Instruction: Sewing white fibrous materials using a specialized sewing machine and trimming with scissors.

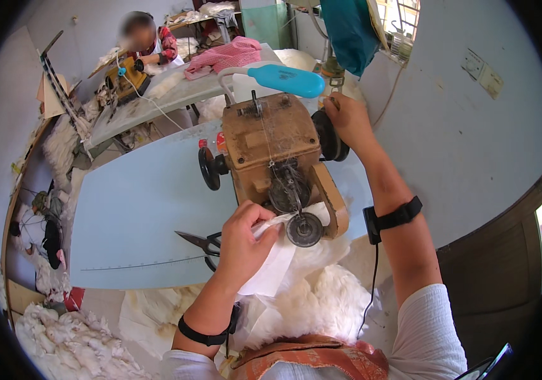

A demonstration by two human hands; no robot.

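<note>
A brown fur sewing machine (274, 136) stands on the pale blue table in front of me. My left hand (249, 237) is closed, pinching the edge of a white fur pelt (272, 271) beside the machine's round feed disc (304, 229). The pelt's smooth skin side shows near the fingers, and its fluffy fur (324, 301) hangs down over my lap. My right hand (348, 120) is closed on the top of the black handwheel (328, 136) at the machine's right side. Its fingertips are partly hidden. Black-handled scissors (196, 242) lie left of my left hand.
A blue lamp head (286, 80) hangs above the machine, and a black knob wheel (209, 168) sticks out on its left. Across the room a person (157, 47) works at another machine (125, 79). White fur (71, 342) is heaped at lower left. A wall rises at right.
</note>
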